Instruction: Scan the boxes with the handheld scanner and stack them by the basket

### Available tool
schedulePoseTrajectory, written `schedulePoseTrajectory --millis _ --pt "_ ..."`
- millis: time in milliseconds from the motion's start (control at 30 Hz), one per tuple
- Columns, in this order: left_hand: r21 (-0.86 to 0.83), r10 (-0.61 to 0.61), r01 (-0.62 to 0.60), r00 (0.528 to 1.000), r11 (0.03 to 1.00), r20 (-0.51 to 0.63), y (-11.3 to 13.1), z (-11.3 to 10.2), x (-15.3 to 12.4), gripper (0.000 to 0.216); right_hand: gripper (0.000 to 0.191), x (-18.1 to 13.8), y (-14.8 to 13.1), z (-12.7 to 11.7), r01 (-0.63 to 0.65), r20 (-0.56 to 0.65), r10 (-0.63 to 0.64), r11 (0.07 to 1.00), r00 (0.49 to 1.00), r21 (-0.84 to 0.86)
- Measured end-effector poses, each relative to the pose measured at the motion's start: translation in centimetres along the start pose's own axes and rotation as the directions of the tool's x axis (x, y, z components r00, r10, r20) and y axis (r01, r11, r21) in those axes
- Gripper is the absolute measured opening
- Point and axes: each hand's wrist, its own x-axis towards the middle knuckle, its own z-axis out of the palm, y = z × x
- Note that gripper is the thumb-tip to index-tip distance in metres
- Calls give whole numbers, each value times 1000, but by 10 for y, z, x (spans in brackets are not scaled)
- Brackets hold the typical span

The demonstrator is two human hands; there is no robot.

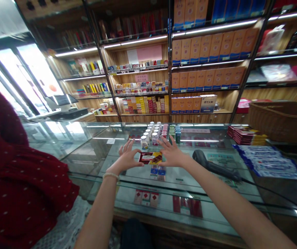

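A dark red and yellow chocolate bar (147, 158) lies level between my hands, low over the glass counter. My left hand (126, 158) has its thumb at the bar's left end, the other fingers fanned out behind. At the right end, my right hand (173, 154) grips the bar with its thumb near the lower corner and fingers spread forward. Just beyond the bar stand rows of small white-capped bottles (144, 142), with pink cans (164, 130) and green and blue cans (172, 131) beside them. A black barcode scanner (217, 169) rests right of my right hand.
Stacked chocolate bars (243, 135), blue-and-white packets (267, 160) and a wicker basket (283, 116) occupy the right side. The scanner's cable trails right. A person in a dotted red garment (21, 186) is close on my left. Stocked shelves (200, 64) line the back wall.
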Motion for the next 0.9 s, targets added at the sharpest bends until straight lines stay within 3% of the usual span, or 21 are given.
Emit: schedulePoseTrajectory --millis 200,467,700,900 --pt "57 59 -50 986 997 -159 23 -9 1 67 64 -11 12 -28 30 -83 -36 997 996 -76" --pt "138 156 -115 930 984 -333 70 -27 30 69 60 -32 52 -59 -38 -221 0 985 975 -167" --pt "164 213 -161 896 973 -389 100 -27 50 71 61 -54 76 -68 -124 -273 63 970 960 -211" --pt "148 228 -183 885 972 -406 129 -28 71 72 60 -75 95 -72 -244 -363 163 952 917 -188"
